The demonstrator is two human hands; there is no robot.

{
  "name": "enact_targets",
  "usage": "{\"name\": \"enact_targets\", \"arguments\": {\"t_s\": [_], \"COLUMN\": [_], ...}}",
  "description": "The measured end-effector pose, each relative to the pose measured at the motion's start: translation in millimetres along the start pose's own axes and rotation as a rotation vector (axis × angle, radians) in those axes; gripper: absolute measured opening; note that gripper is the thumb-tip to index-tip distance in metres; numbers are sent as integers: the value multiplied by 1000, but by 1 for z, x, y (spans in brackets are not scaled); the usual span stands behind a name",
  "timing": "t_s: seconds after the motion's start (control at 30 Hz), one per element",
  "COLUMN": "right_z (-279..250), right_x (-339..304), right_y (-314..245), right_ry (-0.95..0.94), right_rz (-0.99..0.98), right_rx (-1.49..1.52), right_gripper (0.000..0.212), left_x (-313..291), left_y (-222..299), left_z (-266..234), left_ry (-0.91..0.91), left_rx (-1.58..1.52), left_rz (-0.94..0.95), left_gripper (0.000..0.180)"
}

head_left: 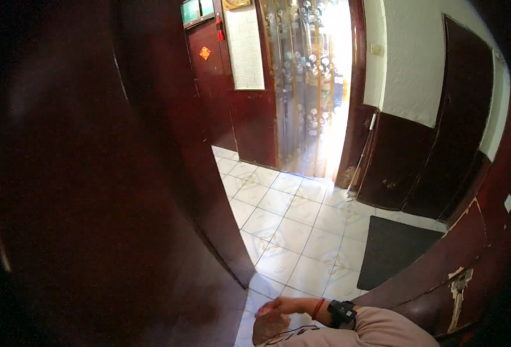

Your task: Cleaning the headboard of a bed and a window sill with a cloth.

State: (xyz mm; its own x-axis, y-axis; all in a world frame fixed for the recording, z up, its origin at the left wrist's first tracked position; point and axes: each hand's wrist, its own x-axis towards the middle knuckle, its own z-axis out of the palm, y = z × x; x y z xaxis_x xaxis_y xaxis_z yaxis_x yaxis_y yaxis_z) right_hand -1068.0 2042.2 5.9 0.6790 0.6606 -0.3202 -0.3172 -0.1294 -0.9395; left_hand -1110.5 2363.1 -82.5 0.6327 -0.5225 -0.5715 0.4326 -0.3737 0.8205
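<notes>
Dark red-brown panel (93,173), nearest item: tall, flat, filling the left side; lower free corner just beyond the hands in view. Contact with hands: not apparent.

Hands, two, at lower edge, overlapping in view. Farther hand (278,305): fingers bent, partly hidden; red bracelet (318,309) at wrist, black wrist device (342,313) behind it, beige sleeve (388,327) above. Nearer hand (270,327): shaded, blurred, apparently curled; thin black cord (294,332) alongside. Exact degree of opening: impossible to tell for either. Anything gripped: likewise impossible to tell; no held object visible. Left and right: not safely distinguished.

Surroundings: pale tiled floor (284,231); dark grey mat (397,248), right; splintered red-brown panel (461,283), lower right, with bare wood exposed; patterned curtain (310,87) across bright doorway; white pole (360,156), leaning beside it.

Hazards, by judgement. Knocked or pinched knuckles: likeliest from a swing of the near panel, if hinged, with hands low beside its corner. Snagged cord: from slack catching on the panel edge. Torn sleeve or splinter: from brushing against the broken wood. Stumble: from a foot catching the mat's edge. Falling pole: from a knock at its foot. Misjudged reach: from doorway glare against deep shade at left.
</notes>
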Motion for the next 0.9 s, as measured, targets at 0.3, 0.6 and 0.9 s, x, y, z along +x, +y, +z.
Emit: {"name": "enact_targets", "arguments": {"t_s": [0.3,0.6,0.9], "right_z": [-142,-297,-449], "right_x": [-61,-108,-69], "right_y": [-45,0,-66], "right_ry": [720,1072,504], "right_rz": [5,241,160], "right_rx": [217,385,395], "right_gripper": [30,31,30], "left_x": [138,275,353], "left_y": [94,179,273], "left_z": [-1,14,-3], "left_ry": [-174,-110,126], "left_rx": [86,104,1], "left_rz": [67,59,7], "left_gripper": [56,56,56]}}
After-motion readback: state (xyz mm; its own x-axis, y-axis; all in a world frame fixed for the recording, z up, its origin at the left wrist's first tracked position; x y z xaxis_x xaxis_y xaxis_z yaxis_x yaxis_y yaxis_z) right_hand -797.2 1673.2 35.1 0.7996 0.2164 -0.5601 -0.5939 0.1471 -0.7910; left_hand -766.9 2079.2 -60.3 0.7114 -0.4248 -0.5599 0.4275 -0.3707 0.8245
